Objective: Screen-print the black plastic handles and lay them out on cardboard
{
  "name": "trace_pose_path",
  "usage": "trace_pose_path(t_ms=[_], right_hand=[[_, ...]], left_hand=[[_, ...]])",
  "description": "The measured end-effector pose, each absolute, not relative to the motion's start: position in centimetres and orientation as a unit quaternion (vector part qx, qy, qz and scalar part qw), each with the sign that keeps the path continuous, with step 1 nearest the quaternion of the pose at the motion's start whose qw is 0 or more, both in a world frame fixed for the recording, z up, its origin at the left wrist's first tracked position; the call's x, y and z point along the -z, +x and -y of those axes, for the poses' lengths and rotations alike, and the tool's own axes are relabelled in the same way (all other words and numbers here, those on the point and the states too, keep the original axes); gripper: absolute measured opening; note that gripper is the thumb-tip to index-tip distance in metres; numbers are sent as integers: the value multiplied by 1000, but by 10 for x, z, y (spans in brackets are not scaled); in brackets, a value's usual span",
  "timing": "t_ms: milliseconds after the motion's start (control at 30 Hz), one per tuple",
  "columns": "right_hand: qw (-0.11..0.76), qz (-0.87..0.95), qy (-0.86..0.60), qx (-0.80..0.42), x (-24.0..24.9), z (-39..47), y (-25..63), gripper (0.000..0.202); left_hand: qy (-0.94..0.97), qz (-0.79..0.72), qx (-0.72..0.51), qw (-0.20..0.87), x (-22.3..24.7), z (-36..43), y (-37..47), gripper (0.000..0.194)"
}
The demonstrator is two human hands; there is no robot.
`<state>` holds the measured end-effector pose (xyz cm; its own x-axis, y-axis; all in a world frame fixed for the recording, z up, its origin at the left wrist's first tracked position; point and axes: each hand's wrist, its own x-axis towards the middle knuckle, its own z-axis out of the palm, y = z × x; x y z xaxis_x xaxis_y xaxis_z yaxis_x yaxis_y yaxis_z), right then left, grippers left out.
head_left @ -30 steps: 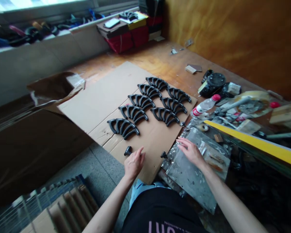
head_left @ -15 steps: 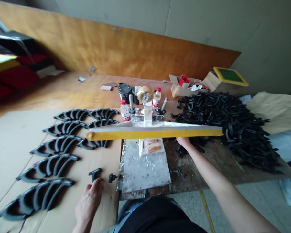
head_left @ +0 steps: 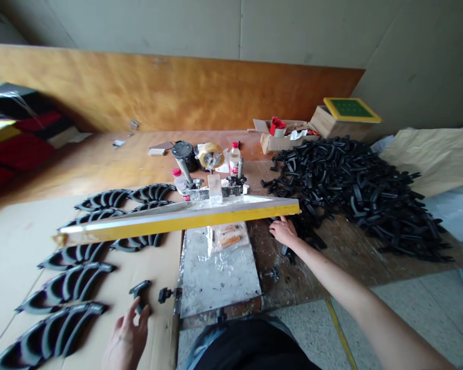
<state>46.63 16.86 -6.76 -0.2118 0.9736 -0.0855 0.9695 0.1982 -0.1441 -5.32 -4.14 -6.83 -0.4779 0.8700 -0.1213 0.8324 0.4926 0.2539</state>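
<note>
My left hand [head_left: 126, 336] is at the lower left, its fingers apart, just below a single black handle-shaped part [head_left: 140, 295] on the cardboard [head_left: 164, 277]. Curved black parts [head_left: 67, 329] lie in fanned rows to its left. My right hand [head_left: 283, 231] reaches to the near-left edge of a large heap of black parts [head_left: 355, 190]; its fingers are partly spread over loose pieces, with nothing visibly gripped. Between the hands, a screen-printing frame with a yellow front edge [head_left: 185, 224] hangs tilted above a scuffed metal plate [head_left: 219, 280].
Behind the frame stand two red-capped bottles [head_left: 234, 159], a black tub [head_left: 183, 154] and a tape roll [head_left: 211, 156]. An open carton [head_left: 270, 143] and a green-and-yellow screen [head_left: 351, 110] are at the back right. A black knob [head_left: 164, 294] juts out beside the plate.
The yellow-edged frame has swung, its left end nearer and lower. My left hand has opened and drawn back from the single part. My right hand now shows below the frame.
</note>
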Motion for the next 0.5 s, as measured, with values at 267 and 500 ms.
trace_pose_path(t_ms=[267,500], right_hand=[[35,727,-685,-34,47,-170,435,40],[350,556,-721,-219,9,-170,440,30]], left_hand=[[520,-837,-152,82,48,12,-31,55],[509,-821,-216,142,24,-16,-23,53]])
